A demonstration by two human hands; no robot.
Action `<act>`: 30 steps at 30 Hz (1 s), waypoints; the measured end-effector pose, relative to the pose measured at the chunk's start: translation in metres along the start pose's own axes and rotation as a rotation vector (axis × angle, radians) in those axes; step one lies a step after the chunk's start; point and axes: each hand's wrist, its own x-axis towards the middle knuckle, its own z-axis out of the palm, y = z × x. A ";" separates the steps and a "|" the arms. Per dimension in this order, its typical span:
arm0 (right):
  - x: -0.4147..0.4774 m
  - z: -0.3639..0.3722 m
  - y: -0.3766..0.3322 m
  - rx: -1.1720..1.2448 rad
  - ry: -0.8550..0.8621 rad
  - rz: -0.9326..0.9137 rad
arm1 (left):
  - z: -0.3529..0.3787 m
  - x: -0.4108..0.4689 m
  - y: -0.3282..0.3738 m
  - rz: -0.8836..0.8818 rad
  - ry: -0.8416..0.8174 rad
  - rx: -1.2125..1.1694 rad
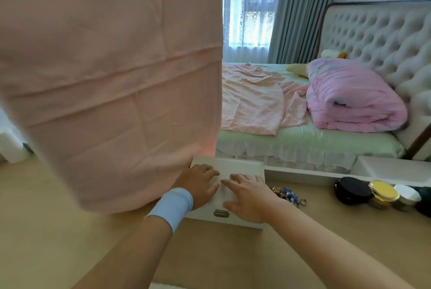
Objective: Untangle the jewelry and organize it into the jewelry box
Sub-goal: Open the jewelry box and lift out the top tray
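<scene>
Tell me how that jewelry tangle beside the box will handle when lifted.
The jewelry tangle mixes rings and blue beads, so it probably lifts as one floppy clump. Small pieces suggest it is light; edge rings may dangle.

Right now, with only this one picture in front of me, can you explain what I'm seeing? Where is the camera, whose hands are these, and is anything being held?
There is no machine here. A person wears one camera on the head, and it looks forward and down. The left hand, with a blue wristband, and the right hand both lie flat on the lid of a closed white jewelry box on a wooden surface. Neither holds anything. Right of the box lies a tangled heap of jewelry, and further right stand some round jars. A pink cloth hangs close on the left, and a bed is beyond.
</scene>
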 end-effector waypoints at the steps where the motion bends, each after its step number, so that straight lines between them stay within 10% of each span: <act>1: 0.000 0.008 0.000 -0.014 0.018 -0.007 | 0.008 -0.002 -0.001 0.007 0.026 0.019; 18: -0.026 0.067 -0.003 -0.074 0.256 0.047 | 0.058 -0.078 0.045 -0.249 0.655 -0.220; 30: -0.028 0.075 0.006 -0.114 0.305 0.008 | 0.104 -0.071 0.095 -0.748 0.466 -0.639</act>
